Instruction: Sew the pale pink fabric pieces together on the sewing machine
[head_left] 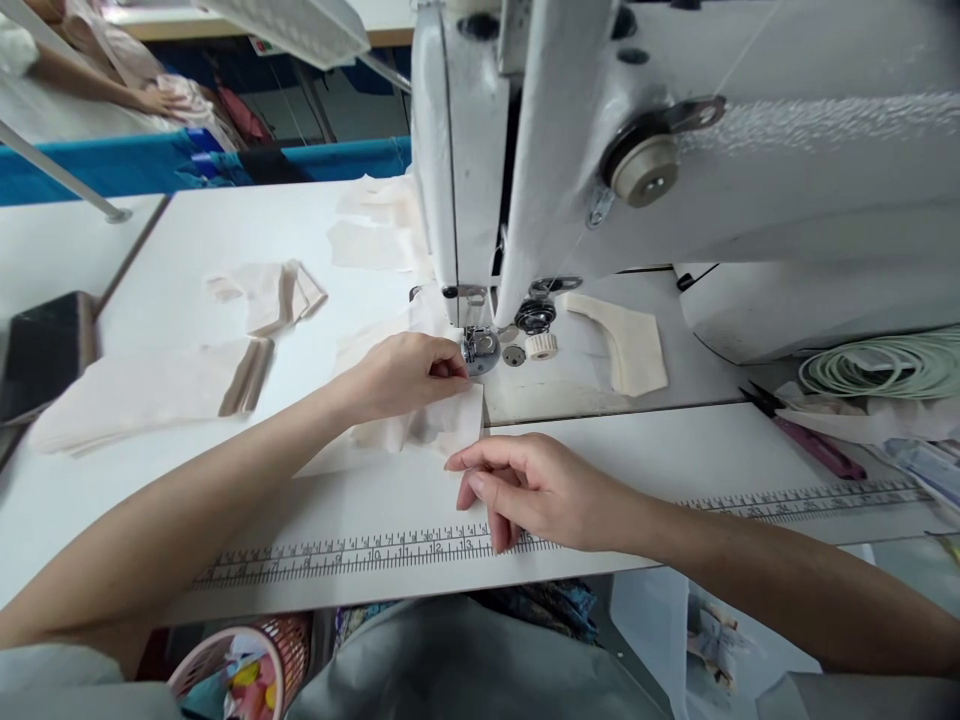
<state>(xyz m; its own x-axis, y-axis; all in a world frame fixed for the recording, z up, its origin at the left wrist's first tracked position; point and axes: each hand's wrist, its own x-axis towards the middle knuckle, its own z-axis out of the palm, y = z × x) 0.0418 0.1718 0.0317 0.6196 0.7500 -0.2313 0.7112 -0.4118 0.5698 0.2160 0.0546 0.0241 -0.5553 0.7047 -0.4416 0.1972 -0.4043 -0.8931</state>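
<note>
Counted on and around the sewing table.

One sewing machine at 1 o'clock; two own hands, left hand and right hand, near centre; one co-worker's hand at 10 o'clock; two stacks of cut fabric at 9 o'clock; one printed ruler at 6 o'clock; one pink basket at 7 o'clock; one cord coil at 3 o'clock.

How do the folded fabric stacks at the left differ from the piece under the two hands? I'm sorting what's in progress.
The fabric piece lies single and flat at the presser foot, with the left hand on it and the right hand at its near edge. The folded stacks lie layered, untouched, away from the machine. Both are pale cream cloth on the white table.
</note>
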